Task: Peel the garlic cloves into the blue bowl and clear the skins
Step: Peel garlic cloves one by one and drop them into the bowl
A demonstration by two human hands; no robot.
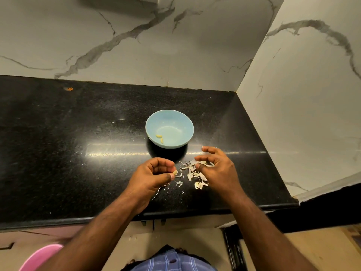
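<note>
At centre frame, the left hand (154, 174) pinches a small pale garlic clove (175, 172); the right hand (216, 169), fingers loosely spread, hovers over papery white skins (193, 174) on the black speckled counter (78, 143).

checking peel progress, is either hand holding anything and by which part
The left hand pinches a garlic clove by one end; the right hand holds nothing.

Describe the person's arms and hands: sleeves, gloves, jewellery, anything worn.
Both forearms are bare up to the bottom edge of the picture, with no sleeves showing. The left hand and right hand wear no gloves, and no rings, watch or bracelet are visible. Below, between the arms, a blue checked shirt shows on the body.
</note>
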